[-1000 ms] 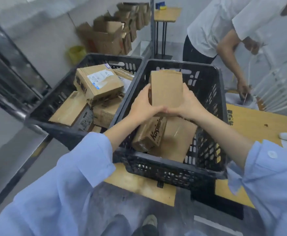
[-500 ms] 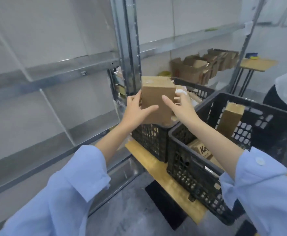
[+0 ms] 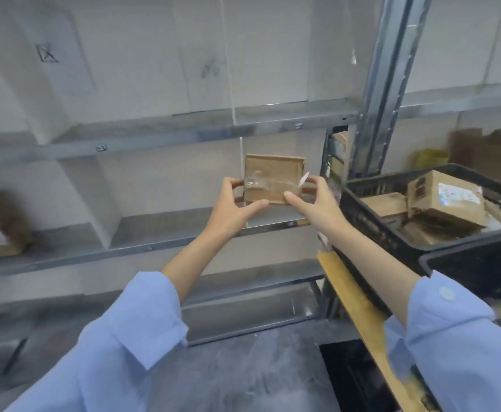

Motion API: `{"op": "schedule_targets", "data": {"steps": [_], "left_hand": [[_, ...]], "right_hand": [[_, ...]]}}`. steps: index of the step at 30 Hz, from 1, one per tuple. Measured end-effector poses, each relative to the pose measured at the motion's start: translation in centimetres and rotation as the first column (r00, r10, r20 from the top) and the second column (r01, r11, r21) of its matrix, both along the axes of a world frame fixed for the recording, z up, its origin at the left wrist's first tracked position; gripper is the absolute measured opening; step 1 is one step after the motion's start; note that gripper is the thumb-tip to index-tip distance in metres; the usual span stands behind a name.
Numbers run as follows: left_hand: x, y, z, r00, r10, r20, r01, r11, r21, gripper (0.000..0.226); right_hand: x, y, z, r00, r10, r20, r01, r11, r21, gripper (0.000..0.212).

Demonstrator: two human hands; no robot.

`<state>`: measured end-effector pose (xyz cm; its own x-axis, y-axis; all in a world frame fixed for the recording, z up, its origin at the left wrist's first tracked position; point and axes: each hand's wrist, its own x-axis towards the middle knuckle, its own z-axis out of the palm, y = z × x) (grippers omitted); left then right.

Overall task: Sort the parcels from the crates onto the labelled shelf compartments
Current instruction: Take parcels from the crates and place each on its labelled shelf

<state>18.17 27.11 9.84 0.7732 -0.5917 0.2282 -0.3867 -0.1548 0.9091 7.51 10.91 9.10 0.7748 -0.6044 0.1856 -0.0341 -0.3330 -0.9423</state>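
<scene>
Parcel (image 3: pixel 274 179) held before shelf (image 3: pixel 166 130), crate (image 3: pixel 392 233) just right.

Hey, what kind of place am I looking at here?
Most likely a parcel sorting room or warehouse: grey metal shelving split into compartments, a black plastic crate full of cardboard parcels, and a small cardboard box held up by the left hand and right hand.

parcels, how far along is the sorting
Early. Done: what looks like one blurred parcel sits far left on the shelf. In hand: left hand and right hand hold a box before it. Left: several parcels lie in the crate.
</scene>
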Motion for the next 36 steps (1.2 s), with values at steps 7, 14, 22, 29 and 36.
{"op": "schedule_targets", "data": {"steps": [7, 14, 22, 29, 36], "left_hand": [[4.1, 9.1, -1.3, 0.980, 0.175, 0.096, -0.175, 0.984, -0.011, 0.073], [7.5, 17.7, -1.9, 0.936, 0.280, 0.212, -0.286, 0.958, -0.002, 0.089], [12.1, 28.2, -1.7, 0.899, 0.359, 0.251, -0.367, 0.930, -0.013, 0.078], [16.7, 37.3, -1.2, 0.874, 0.406, 0.269, -0.421, 0.907, -0.002, 0.078], [20.3, 46.4, -1.7, 0.827, 0.439, 0.351, -0.469, 0.883, 0.001, 0.097]], "right_hand": [[6.4, 6.4, -1.0, 0.971, 0.238, -0.028, -0.240, 0.955, -0.174, 0.080], [12.2, 13.8, -1.1, 0.919, 0.389, 0.060, -0.371, 0.908, -0.195, 0.080], [18.3, 23.8, -0.8, 0.859, 0.506, 0.081, -0.495, 0.860, -0.124, 0.079], [24.3, 32.7, -0.3, 0.821, 0.563, 0.091, -0.557, 0.826, -0.085, 0.087], [29.4, 41.9, -0.5, 0.790, 0.610, 0.051, -0.599, 0.788, -0.143, 0.106]]}}
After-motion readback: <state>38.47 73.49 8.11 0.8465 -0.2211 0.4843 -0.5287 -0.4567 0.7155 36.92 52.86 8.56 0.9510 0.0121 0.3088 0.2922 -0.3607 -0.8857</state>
